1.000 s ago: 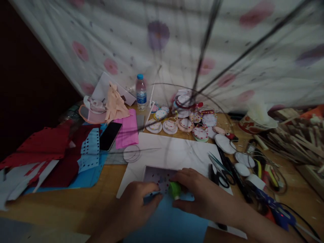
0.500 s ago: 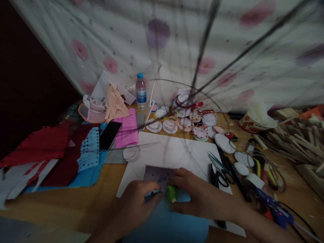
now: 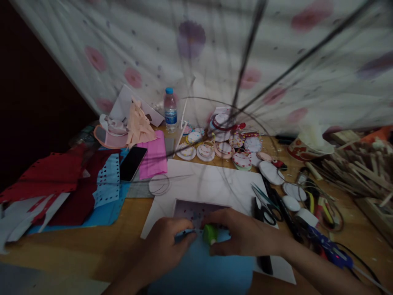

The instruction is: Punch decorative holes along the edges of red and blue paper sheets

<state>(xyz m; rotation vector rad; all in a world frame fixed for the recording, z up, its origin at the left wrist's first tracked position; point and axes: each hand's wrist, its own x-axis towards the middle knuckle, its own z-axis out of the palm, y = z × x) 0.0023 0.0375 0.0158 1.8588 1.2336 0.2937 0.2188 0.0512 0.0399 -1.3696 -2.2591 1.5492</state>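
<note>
My right hand (image 3: 245, 231) curls its fingers and thumb around a small green craft punch (image 3: 210, 234) at the edge of a light blue paper sheet (image 3: 202, 274). My left hand (image 3: 167, 246) pinches the upper edge of that sheet between thumb and fingers, just left of the punch. Beyond both hands lies a greyish rectangular tray or sheet (image 3: 183, 208) with small dark and red bits on it, partly covered by my right hand. Under this is a large white sheet (image 3: 196, 178).
Scissors (image 3: 267, 211), pens and a blue glue gun (image 3: 330, 250) lie to the right. Several small decorated paper hats (image 3: 205, 150) stand behind, near a water bottle (image 3: 170, 110). A phone (image 3: 133, 163) and punched red paper (image 3: 46, 174) are on the left. Wooden sticks (image 3: 362, 164) fill the far right.
My right hand has shifted slightly right and down with the green punch, its fingers curled lower. My left hand still pinches the blue sheet in nearly the same place.
</note>
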